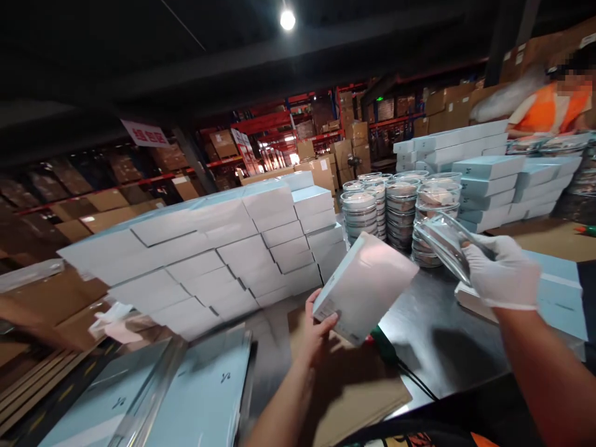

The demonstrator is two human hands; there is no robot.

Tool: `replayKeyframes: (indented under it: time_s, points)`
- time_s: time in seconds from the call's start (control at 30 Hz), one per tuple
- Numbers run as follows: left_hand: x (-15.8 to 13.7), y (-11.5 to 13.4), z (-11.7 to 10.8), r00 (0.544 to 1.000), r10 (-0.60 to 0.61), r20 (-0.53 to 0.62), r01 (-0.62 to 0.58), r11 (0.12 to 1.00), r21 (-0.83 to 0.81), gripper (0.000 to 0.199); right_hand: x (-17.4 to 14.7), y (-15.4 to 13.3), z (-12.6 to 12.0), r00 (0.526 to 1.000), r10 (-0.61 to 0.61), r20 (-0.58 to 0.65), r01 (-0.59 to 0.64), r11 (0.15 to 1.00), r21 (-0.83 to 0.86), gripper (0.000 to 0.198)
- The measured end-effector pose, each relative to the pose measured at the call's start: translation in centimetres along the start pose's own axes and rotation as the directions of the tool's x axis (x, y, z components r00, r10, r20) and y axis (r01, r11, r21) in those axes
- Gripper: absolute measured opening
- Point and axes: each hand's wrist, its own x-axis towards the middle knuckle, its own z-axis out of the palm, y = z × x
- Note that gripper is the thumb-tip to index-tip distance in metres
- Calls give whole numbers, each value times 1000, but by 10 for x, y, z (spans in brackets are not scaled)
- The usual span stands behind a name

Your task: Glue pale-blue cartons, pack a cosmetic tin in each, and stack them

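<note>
My bare left hand (319, 329) grips a white box (367, 288) by its lower left corner, holding it tilted above the table. In a white glove, my right hand (500, 273) is closed on a round clear container (447, 242), tipped on its side. What lies inside that container is hard to make out. Just behind it rise stacks of similar round clear containers (358, 208). Below my right hand lie flat light-blue box blanks (559, 285). A green-handled tool (384, 344) with a dark cord shows under the white box.
A long wall of stacked white boxes (237, 248) stands at the left back. More boxes (487, 180) are piled at the right. Flat blue sheets (205, 385) lie front left, and cardboard (358, 391) covers part of the metal table. A person in an orange vest (549, 108) works far right.
</note>
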Motion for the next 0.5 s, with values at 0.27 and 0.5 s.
replayKeyframes:
  time_s: [0.27, 0.5]
  points:
    - [-46, 13, -73, 985, 133, -106, -108, 970, 217, 94, 6, -60, -20, 682, -419, 599, 291, 907, 303, 77]
    - [-78, 15, -93, 965, 187, -182, -135, 954, 268, 86, -4, -79, -10, 576, -555, 601, 436, 830, 349, 51]
